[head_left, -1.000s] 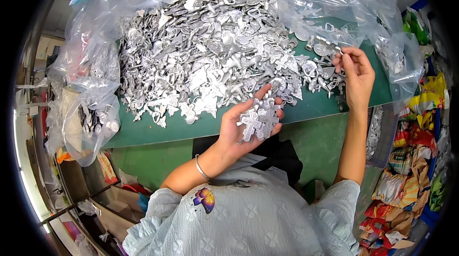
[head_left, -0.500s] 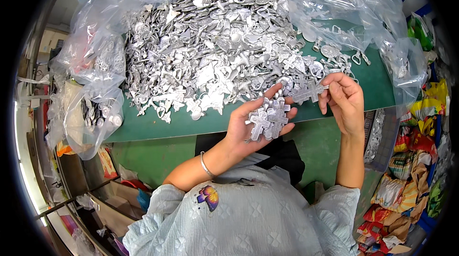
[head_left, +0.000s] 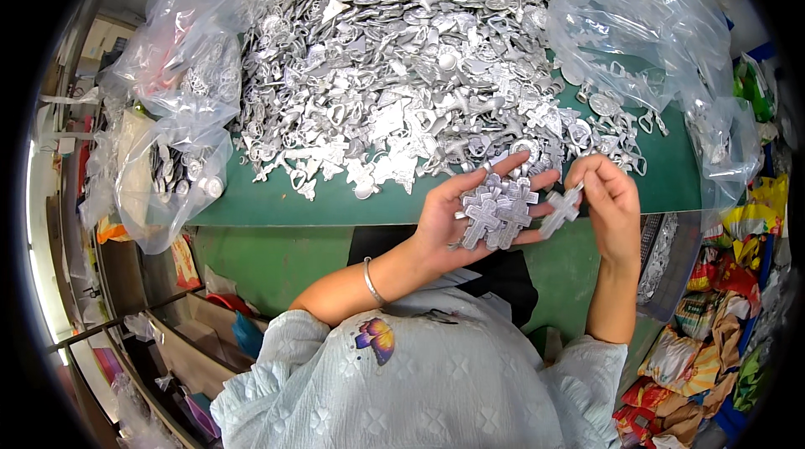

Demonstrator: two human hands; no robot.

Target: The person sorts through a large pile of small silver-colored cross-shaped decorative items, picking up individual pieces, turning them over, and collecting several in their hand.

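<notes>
A flat grey metal cross (head_left: 561,211) is hanging by one end from the right hand (head_left: 612,202), slanting down and to the left of the pinch. The thumb and fingertips are closing narrowly on that tip, leaving the arms of the cross free. It is looking stiff and fairly light, probably cast metal: unlikely to bend or break in ordinary handling, though its smooth face might be sliding a little under dry fingers. The end tip, or the edges of a side arm, would be giving the surest hold.

Just left of the pinch, the left hand (head_left: 438,227) is holding a bunch of crosses (head_left: 497,214), its fingers spreading behind them and its thumb lying along their left side. Stacked like this, they are likely weighing more and shifting against one another, so supporting them from beneath is seeming wise. Whether the single cross is touching the left fingertips, I cannot tell.

Beyond both grips, a heap of metal pieces (head_left: 394,72) is covering much of the green table (head_left: 281,211). Clear plastic (head_left: 629,13) is draping past the right hand's far side, and a grey crate (head_left: 681,285) is standing below the table edge, right of that wrist.
</notes>
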